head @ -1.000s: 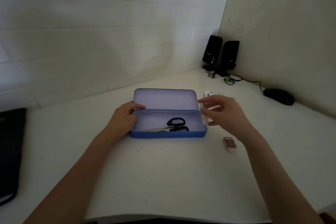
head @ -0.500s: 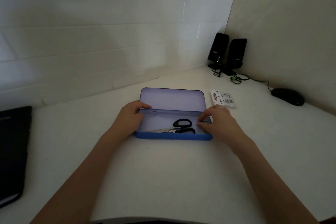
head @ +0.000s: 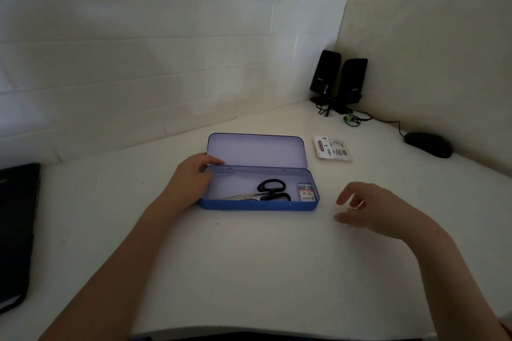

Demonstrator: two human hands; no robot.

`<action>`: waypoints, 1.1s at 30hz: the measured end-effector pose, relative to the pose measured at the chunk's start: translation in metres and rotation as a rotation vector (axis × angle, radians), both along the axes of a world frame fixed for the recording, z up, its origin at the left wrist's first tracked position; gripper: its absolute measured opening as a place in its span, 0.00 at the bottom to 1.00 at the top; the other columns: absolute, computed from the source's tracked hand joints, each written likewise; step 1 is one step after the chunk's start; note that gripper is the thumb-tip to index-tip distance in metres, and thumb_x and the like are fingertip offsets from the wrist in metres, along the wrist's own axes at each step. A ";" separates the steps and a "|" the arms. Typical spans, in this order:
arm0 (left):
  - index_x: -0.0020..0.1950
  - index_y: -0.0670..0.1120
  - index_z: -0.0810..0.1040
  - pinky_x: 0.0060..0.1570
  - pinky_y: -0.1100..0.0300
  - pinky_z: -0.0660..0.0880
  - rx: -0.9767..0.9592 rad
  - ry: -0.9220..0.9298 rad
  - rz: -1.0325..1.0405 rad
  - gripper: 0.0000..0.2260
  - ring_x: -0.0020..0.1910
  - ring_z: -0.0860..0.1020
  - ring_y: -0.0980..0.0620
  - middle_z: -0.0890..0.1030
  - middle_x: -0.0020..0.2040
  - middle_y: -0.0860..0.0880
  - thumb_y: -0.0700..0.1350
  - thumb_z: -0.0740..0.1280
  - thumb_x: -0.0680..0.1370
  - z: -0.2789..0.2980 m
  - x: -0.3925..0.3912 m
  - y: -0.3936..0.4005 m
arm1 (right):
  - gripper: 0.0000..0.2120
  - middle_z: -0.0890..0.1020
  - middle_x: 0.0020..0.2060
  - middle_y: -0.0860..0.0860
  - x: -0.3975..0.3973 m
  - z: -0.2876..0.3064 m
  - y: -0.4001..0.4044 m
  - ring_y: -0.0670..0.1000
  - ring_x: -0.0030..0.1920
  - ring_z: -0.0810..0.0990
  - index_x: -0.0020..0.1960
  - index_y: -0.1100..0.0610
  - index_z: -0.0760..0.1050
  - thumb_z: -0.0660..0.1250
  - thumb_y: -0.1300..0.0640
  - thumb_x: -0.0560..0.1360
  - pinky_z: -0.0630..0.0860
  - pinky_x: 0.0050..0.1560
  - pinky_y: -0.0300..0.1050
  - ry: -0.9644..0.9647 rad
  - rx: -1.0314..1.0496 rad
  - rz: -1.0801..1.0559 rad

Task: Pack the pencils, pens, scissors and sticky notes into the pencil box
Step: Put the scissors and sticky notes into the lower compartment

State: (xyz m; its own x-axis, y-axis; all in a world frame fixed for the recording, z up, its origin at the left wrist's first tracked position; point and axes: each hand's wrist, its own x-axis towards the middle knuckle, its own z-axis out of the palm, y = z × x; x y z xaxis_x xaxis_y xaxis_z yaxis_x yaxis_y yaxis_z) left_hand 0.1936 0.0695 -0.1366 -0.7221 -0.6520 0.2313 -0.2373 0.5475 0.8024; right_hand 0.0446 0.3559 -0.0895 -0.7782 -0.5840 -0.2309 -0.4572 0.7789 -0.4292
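Note:
The blue pencil box (head: 257,205) lies open at the middle of the white desk, its lid tipped back. Black-handled scissors (head: 270,191) lie inside, and a small packet marked 2B (head: 306,193) sits at the box's right end. My left hand (head: 191,177) grips the left end of the box, thumb at the hinge. To the right of the box, my right hand (head: 371,210) hovers low over the desk with curled, parted fingers. A small pink-white piece (head: 359,204) shows between those fingers; whether it is gripped is unclear.
A white printed packet (head: 332,148) lies behind the box to the right. Two black speakers (head: 339,80) with cables stand in the corner and a black mouse (head: 428,144) lies near the right wall. A dark flat object (head: 16,232) lies at the left edge.
My right hand left the 2B packet in the box's right end and moved out to the right, over where a small eraser lay. The left hand stayed on the box.

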 end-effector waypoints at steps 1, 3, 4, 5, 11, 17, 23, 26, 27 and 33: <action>0.54 0.44 0.80 0.44 0.71 0.65 -0.008 -0.004 -0.002 0.20 0.50 0.72 0.52 0.77 0.51 0.49 0.28 0.57 0.70 0.000 0.000 0.000 | 0.14 0.73 0.51 0.50 0.001 -0.002 0.003 0.51 0.52 0.75 0.50 0.46 0.73 0.73 0.48 0.68 0.74 0.51 0.44 0.018 0.018 -0.009; 0.55 0.43 0.80 0.42 0.72 0.64 -0.019 -0.016 -0.004 0.20 0.48 0.71 0.53 0.76 0.50 0.50 0.28 0.57 0.70 0.000 0.001 0.001 | 0.16 0.71 0.53 0.51 0.002 -0.005 0.006 0.53 0.55 0.72 0.50 0.46 0.72 0.74 0.48 0.67 0.71 0.50 0.43 0.049 0.009 -0.047; 0.55 0.43 0.80 0.42 0.71 0.65 -0.019 -0.020 -0.005 0.20 0.48 0.71 0.53 0.76 0.50 0.50 0.29 0.57 0.70 0.000 0.001 0.001 | 0.16 0.72 0.52 0.52 0.003 -0.005 0.007 0.52 0.53 0.73 0.50 0.47 0.73 0.74 0.49 0.67 0.71 0.47 0.42 0.046 -0.009 -0.062; 0.55 0.44 0.80 0.43 0.68 0.66 -0.013 -0.020 -0.008 0.20 0.49 0.71 0.53 0.76 0.51 0.50 0.29 0.57 0.70 0.000 0.001 0.001 | 0.15 0.73 0.51 0.53 0.003 -0.006 0.009 0.51 0.48 0.75 0.50 0.49 0.74 0.74 0.51 0.67 0.71 0.42 0.40 0.036 -0.031 -0.066; 0.55 0.43 0.80 0.47 0.64 0.65 0.012 -0.015 -0.022 0.18 0.49 0.71 0.53 0.76 0.51 0.49 0.34 0.58 0.69 0.001 0.003 0.002 | 0.09 0.79 0.45 0.53 0.002 -0.011 0.010 0.46 0.37 0.75 0.49 0.51 0.76 0.69 0.61 0.71 0.71 0.32 0.38 0.077 -0.186 -0.065; 0.55 0.43 0.80 0.53 0.63 0.64 -0.003 -0.016 -0.005 0.20 0.52 0.71 0.53 0.76 0.53 0.49 0.28 0.57 0.70 0.000 0.001 0.001 | 0.09 0.80 0.47 0.49 0.002 -0.008 -0.008 0.45 0.39 0.79 0.49 0.50 0.79 0.68 0.61 0.71 0.70 0.31 0.31 0.205 -0.506 -0.050; 0.55 0.42 0.80 0.50 0.65 0.65 0.004 -0.011 -0.004 0.19 0.50 0.71 0.53 0.76 0.51 0.49 0.28 0.57 0.71 0.001 0.002 0.003 | 0.06 0.81 0.42 0.50 -0.001 0.005 -0.057 0.51 0.41 0.82 0.45 0.53 0.78 0.72 0.59 0.69 0.76 0.38 0.36 0.114 -0.743 -0.045; 0.53 0.43 0.80 0.52 0.65 0.65 0.028 0.000 -0.010 0.19 0.53 0.73 0.52 0.78 0.53 0.48 0.28 0.57 0.71 -0.001 0.000 0.000 | 0.07 0.81 0.41 0.53 -0.005 0.001 -0.077 0.53 0.39 0.82 0.44 0.54 0.76 0.73 0.57 0.68 0.79 0.40 0.46 0.082 -0.728 -0.042; 0.54 0.43 0.80 0.52 0.64 0.65 0.026 -0.007 -0.012 0.19 0.53 0.73 0.53 0.78 0.53 0.48 0.29 0.57 0.71 -0.001 0.001 0.000 | 0.08 0.81 0.40 0.52 -0.005 -0.001 -0.082 0.51 0.38 0.81 0.44 0.55 0.76 0.73 0.56 0.68 0.78 0.36 0.42 0.089 -0.685 -0.027; 0.54 0.43 0.80 0.40 0.81 0.65 -0.026 -0.028 -0.026 0.18 0.49 0.71 0.55 0.75 0.51 0.51 0.29 0.57 0.71 0.002 0.000 0.000 | 0.10 0.78 0.35 0.50 -0.007 -0.017 -0.088 0.43 0.33 0.74 0.43 0.57 0.75 0.71 0.51 0.71 0.68 0.30 0.34 0.167 -0.547 -0.024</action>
